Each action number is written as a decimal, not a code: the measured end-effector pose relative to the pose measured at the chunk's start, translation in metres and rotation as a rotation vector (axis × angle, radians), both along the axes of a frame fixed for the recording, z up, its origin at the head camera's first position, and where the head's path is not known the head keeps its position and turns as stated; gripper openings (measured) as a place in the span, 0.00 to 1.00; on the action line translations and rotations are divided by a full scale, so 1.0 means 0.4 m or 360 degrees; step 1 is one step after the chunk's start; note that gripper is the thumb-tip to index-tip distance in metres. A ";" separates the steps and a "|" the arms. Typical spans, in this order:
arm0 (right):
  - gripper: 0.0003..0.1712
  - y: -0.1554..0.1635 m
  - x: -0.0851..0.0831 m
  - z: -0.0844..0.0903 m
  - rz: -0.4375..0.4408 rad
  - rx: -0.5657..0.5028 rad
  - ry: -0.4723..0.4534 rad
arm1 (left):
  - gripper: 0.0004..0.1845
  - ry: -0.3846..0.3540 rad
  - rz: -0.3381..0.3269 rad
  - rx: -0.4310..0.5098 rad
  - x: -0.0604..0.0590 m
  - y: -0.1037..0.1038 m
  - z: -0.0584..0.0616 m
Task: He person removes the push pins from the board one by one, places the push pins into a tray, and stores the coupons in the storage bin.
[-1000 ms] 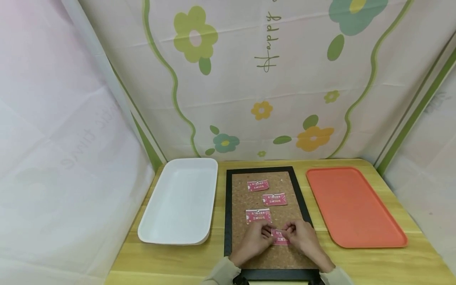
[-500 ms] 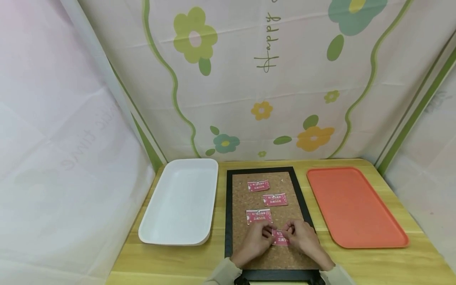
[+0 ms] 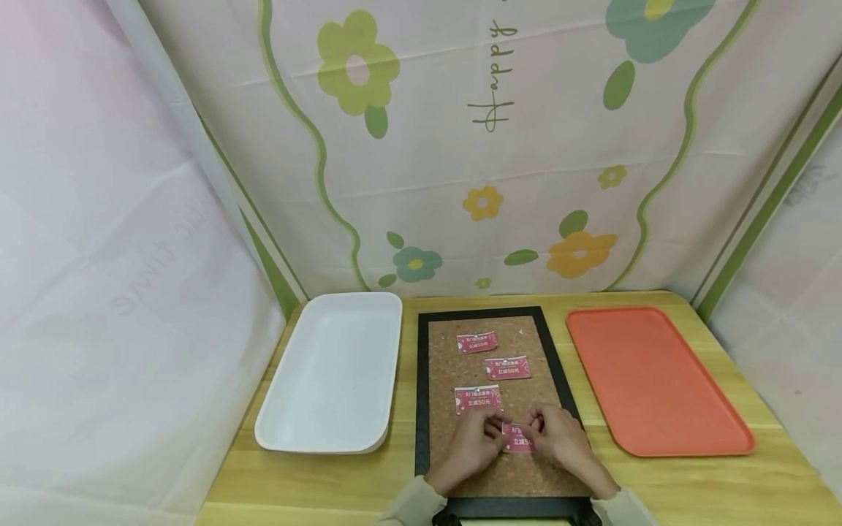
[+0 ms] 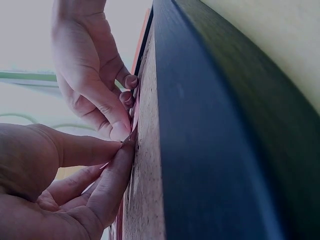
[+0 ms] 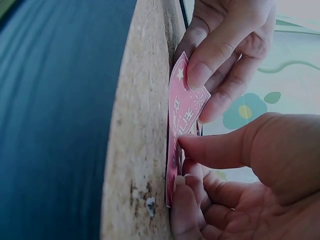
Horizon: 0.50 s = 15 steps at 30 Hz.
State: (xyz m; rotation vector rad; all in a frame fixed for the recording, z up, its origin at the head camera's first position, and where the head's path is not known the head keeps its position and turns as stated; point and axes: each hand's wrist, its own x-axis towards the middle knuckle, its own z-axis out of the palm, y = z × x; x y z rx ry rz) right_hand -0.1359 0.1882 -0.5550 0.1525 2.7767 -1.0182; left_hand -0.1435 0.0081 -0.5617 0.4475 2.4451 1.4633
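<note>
The nearest pink coupon (image 3: 517, 437) lies on the near part of the cork board (image 3: 460, 365), between both hands. The left hand (image 3: 468, 447) pinches its left edge with curled fingers, and the right hand (image 3: 559, 443) pinches the right edge, thumb and fingertip closed on the paper; the right wrist view shows that corner lifted off the cork. Three more coupons (image 3: 478, 399) sit farther up the board, a white tray (image 3: 332, 372) to the left and an orange tray (image 3: 658, 380) to the right. If a pin holds it, pulling unevenly could tear the thin paper. Compared with a second ago, the hands have hardly moved.
</note>
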 end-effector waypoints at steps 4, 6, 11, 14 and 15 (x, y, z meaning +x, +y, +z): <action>0.08 0.000 0.001 0.000 0.0004 0.0005 -0.0001 | 0.11 0.0010 -0.0001 0.0014 0.002 -0.001 -0.001; 0.08 0.000 0.001 0.000 0.0008 0.0006 -0.0001 | 0.11 0.0026 -0.0006 0.0023 0.003 -0.002 -0.001; 0.08 0.001 0.000 -0.001 0.0012 0.0001 -0.0007 | 0.12 0.0017 -0.0010 0.0040 0.004 -0.002 -0.001; 0.07 0.001 0.000 -0.001 0.0014 -0.0011 -0.0007 | 0.12 0.0004 -0.0011 0.0042 0.003 -0.002 0.000; 0.07 0.002 0.000 -0.001 0.0018 -0.0017 -0.0004 | 0.12 -0.0002 -0.0008 0.0042 0.003 -0.001 0.001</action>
